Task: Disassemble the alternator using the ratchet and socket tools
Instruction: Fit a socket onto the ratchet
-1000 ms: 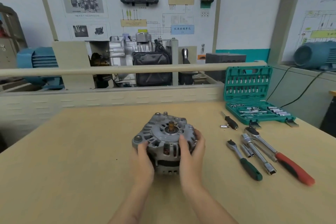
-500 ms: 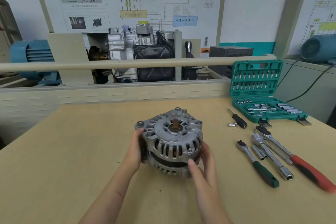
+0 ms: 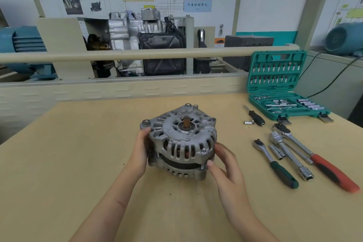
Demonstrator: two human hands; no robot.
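A tan wooden worktop (image 3: 78, 163) is seen before a training engine display; one silver finned alternator (image 3: 180, 141) is clasped mid-worktop by left grip (image 3: 140, 151) and right grip (image 3: 225, 165); two ratchets are laid right: green-handled ratchet (image 3: 275, 163), red-handled ratchet (image 3: 318, 157)

Both hands, left hand (image 3: 139, 151) and right hand (image 3: 225, 165), grip the tilted alternator (image 3: 179, 141) on the table (image 3: 59, 163).

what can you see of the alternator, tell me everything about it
The alternator is a round, silver-grey cast-metal unit with slotted vents showing copper windings inside. A short brownish shaft sticks up from its centre, with no pulley on it. Mounting ears and bolt heads ring the housing, and a dark band separates its two halves. It is tilted toward the camera on the tan table. The left hand grips its left side; the right hand touches its lower right edge.
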